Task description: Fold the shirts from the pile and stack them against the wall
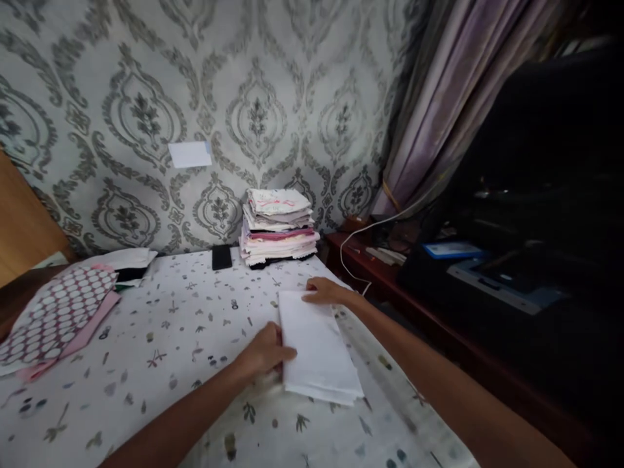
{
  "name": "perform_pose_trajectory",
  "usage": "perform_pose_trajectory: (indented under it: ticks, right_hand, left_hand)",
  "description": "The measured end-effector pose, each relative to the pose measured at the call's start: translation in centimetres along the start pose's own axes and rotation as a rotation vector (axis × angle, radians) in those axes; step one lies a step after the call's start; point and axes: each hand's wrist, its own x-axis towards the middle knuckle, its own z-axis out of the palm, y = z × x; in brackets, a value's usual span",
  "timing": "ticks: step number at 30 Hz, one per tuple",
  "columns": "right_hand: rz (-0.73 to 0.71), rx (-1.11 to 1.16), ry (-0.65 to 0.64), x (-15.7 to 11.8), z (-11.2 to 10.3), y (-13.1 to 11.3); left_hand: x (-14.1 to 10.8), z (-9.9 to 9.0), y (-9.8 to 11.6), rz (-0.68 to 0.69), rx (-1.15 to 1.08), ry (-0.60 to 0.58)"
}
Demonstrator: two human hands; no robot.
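Note:
A folded white cloth lies near the right side of the bed, over a sheet printed with small plants. My left hand grips its left edge, thumb on top and fingers tucked at the side. At the far end of the cloth, my right hand pinches the top edge between thumb and fingers. Beyond the hands, against the wall, stands a tall stack of folded cloths in white, pink and dark colours.
A black phone lies left of the stack. Loose fabrics, including a dotted piece, are heaped at the far left. Along the right runs a dark red table with a white cable hanging over its edge. Purple curtains hang behind.

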Motion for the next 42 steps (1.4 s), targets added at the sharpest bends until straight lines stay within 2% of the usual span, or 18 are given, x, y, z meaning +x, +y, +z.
perform_pose_trajectory:
  ticks: [3,4,8,11,14,17,20,22,24,27,30,31,33,34,36,38,40,42]
  right_hand:
    - [0.013,0.079,-0.024,-0.2,-0.4,-0.3]
    - [0.022,0.112,-0.033,-0.5,-0.4,-0.3]
    - [0.063,0.261,-0.041,-2.6,1.0,-1.2]
    - [0.082,0.362,0.038,-4.2,2.5,-2.4]
    - [0.085,0.436,0.129,-5.4,3.5,-3.4]
    - [0.123,0.601,0.129,-6.2,3.8,-3.9]
    - [0.193,0.884,0.104,-6.4,3.1,-4.1]
    - [0.172,0.989,0.147,-5.9,1.7,-4.2]
    - [0.088,0.992,0.26,-4.6,-0.8,-4.3]
    - [-0.019,0.818,0.535,-0.6,-6.6,-4.3]
    - [0.003,0.712,0.703,5.3,-13.5,-3.9]
    - [0.022,0.667,0.748,7.4,-15.7,-3.7]
    - [0.069,0.556,0.815,11.5,-19.1,-3.3]
    - [0.093,0.496,0.84,13.3,-20.3,-3.1]
    - [0.122,0.371,0.87,16.4,-21.1,-3.2]
    - [0.091,0.248,0.862,18.8,-20.3,-3.9]
    - [-0.003,0.15,0.823,20.6,-18.6,-4.9]
    - [-0.078,0.057,0.748,22.0,-16.8,-5.9]
  left_hand:
    - [0.3,-1.2,0.5,-0.045,-0.058,-0.081]
    - [0.2,-2.1,0.6,-0.046,-0.12,-0.051]
    - [0.2,-6.4,-0.3,0.015,-0.501,0.189]
    - [0.1,-8.6,-2.2,-0.014,-0.747,0.209]
    - [-0.7,-8.3,-4.1,-0.105,-0.896,0.157]
    - [-1.9,-6.8,-4.9,-0.095,-0.86,0.064]
    - [-2.2,-6.5,-4.2,-0.016,-0.785,0.051]
    - [-1.6,-7.8,-2.5,0.073,-0.76,0.082]
    - [-0.4,-10.0,0.4,0.199,-0.715,0.14]
    - [2.6,-14.3,7.1,0.408,-0.615,0.31]
    - [6.7,-18.4,15.2,0.57,-0.562,0.518]
    - [8.2,-19.6,17.8,0.593,-0.556,0.549]
    - [11.5,-21.6,21.7,0.617,-0.541,0.582]
    - [13.1,-22.4,22.9,0.615,-0.529,0.591]
    - [16.1,-23.5,23.6,0.598,-0.5,0.604]
    - [18.3,-23.8,22.2,0.576,-0.465,0.628]
    - [19.5,-23.4,19.2,0.565,-0.42,0.659]
    - [19.2,-22.5,15.1,0.561,-0.359,0.67]
